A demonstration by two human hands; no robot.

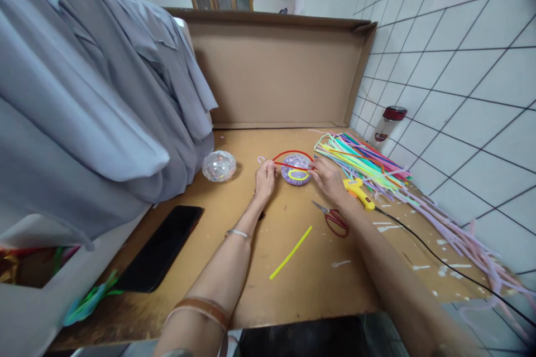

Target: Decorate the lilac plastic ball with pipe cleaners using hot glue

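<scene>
Two bare hands hold a bent red stem (293,152) between them, toward the far side of a brown table (301,301), around midway between its left and right edges. The stem is doubled into a narrow loop, its long axis running left to right, roughly along the far edge, one strand arched and the other nearly straight. It crosses in front of a purple disc (296,160), which lies between the hands and carries a yellow ring (298,179); whether stem and disc touch is unclear. The right hand (329,179) is nearer, its fingertips at the disc's right rim; the left hand (265,179) is slightly apart from the left rim. Fingers and thumb of each hand are pinched together on an end of the loop, with no clear gap.

Scissors (337,223) lie beside the right forearm, points toward the far left corner. A yellow strip (291,252) slants between the forearms, toward the near edge. A yellow glue gun (359,194) and a bundle of coloured stems (362,159) lie toward the right edge.
</scene>
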